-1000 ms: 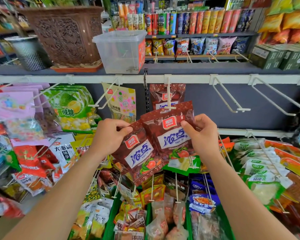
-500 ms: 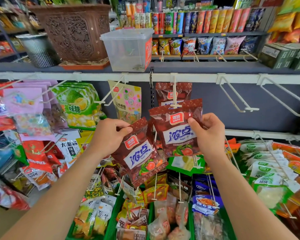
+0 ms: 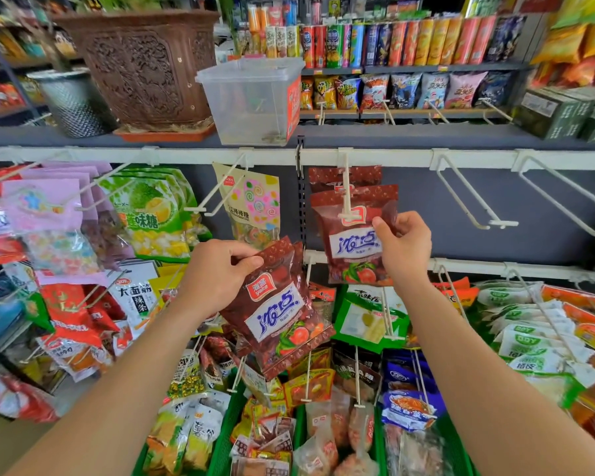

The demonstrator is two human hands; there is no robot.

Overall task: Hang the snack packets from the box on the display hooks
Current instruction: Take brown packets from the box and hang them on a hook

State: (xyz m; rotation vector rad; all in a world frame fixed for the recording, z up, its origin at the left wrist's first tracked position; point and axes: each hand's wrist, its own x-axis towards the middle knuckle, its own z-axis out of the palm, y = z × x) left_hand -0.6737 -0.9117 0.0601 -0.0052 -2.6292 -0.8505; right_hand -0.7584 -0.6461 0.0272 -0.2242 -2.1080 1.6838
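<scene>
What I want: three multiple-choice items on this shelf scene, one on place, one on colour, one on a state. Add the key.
1. Where is the clear plastic box? A in a hand; B on the shelf above the hook rail; C on the floor.
2. What colour is the tilted packet in the left hand? A green; B pink; C dark red.
3. What does the right hand do? A pinches the upright packet at the white hook; B hangs idle; C grips the box.
Key: B, it stands on the grey shelf; C, its wrapper is dark red; A, it pinches that packet's edge.
</scene>
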